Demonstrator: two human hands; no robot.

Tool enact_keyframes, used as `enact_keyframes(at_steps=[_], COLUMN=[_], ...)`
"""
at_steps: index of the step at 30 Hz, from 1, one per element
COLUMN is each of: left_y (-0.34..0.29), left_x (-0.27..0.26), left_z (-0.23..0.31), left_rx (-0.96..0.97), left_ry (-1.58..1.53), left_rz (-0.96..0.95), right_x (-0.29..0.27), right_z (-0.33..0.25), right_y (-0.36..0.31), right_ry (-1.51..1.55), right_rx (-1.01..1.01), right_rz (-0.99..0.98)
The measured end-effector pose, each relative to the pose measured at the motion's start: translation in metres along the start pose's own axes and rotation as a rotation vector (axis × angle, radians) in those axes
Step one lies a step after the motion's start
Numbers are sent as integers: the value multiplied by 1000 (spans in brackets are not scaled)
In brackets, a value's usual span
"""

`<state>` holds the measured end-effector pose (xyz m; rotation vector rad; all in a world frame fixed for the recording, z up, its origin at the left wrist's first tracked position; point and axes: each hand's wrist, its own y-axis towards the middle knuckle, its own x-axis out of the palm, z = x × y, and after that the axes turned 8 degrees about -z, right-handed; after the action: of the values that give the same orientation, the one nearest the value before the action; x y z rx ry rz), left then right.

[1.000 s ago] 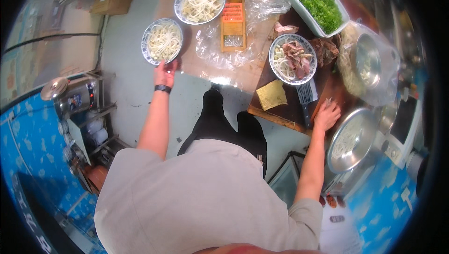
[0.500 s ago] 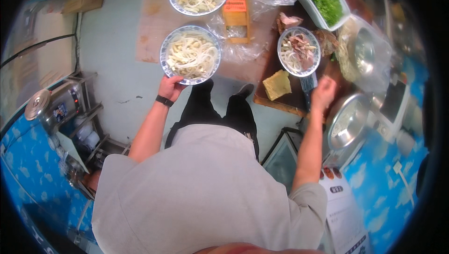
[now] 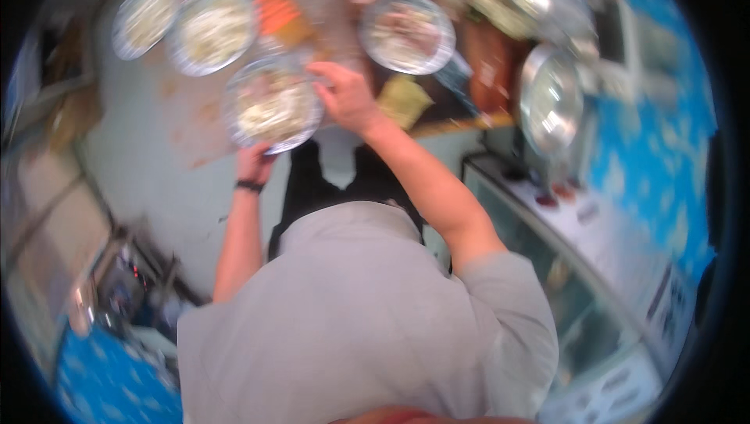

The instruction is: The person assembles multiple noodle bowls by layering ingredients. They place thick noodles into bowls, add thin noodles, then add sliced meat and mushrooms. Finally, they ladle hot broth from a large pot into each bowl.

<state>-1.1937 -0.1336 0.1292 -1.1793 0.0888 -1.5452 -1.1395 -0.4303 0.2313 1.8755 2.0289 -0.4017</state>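
My left hand [image 3: 256, 164] grips the near rim of a blue-and-white bowl [image 3: 314, 121] filled with pale noodle-like strips. A small pinkish-brown patch shows at the far side of its filling. At the right rim of this bowl is my right hand [image 3: 348, 96], its thumb and fingers apart; motion blur hides whether they touch the rim. Farther right on the dark board stands a second bowl [image 3: 406, 33] with pale strips and pinkish-brown meat-like pieces. Close to it lies a flat yellow piece [image 3: 404, 101] of food.
Two more bowls of pale strips, a nearer one [image 3: 212, 29] and a farther one [image 3: 146, 19], stand at the far left. An orange label [image 3: 280, 11] lies behind my bowl. Metal basins [image 3: 551, 100] and clear plastic are at the right. A glass-topped cabinet [image 3: 547, 252] stands below.
My right hand has swung left from beside the meat-topped bowl to the bowl in my left hand. A pinkish patch now shows in that bowl. The whole view has turned and blurred.
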Motion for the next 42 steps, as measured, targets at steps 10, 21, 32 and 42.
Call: enact_keyframes(at_steps=[10,21,32,42], left_y=[-21,-20,169,209], left_x=[18,216,460,510], left_z=[-2,-102,-253,-274], left_rx=[-42,-631,856,384], left_ry=[-61,481,1577,2246], left_rz=[-76,-451,-696,-611], right_x=[-275,-291,-290,-299], right_z=[181,197,196,210], right_y=[-132,-186,-249,-245], right_ry=[-895,-871,-899,-682], right_rx=[704,688,596,486], right_rz=[459,66,-81,-19])
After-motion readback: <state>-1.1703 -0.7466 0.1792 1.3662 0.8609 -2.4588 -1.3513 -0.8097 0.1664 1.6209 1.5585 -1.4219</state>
